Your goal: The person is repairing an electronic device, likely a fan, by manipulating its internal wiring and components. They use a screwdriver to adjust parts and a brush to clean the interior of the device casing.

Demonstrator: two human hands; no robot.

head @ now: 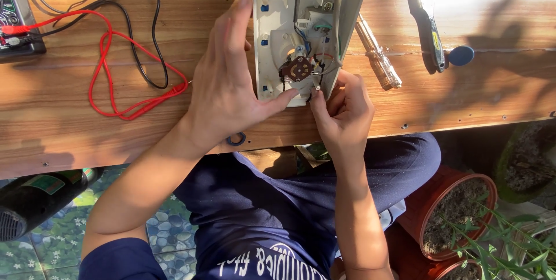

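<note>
A: What's biggest here?
B: The bench (pixel 69 118). On it lies the white casing (pixel 301 25), opened, its wiring showing.
A: And the hands?
B: The left hand (pixel 229 83) lies flat against the casing's left edge, fingers spread, thumb on its near end. The right hand (pixel 344 109) sits at the casing's near right corner, fingers pinched together on a thin wire (pixel 317 80).
A: Anything else?
B: Left of the casing, 2 leads (pixel 116 60), red and black. Right of it, a screwdriver (pixel 377 60). Inside it, a brown switch (pixel 298 68).
</note>
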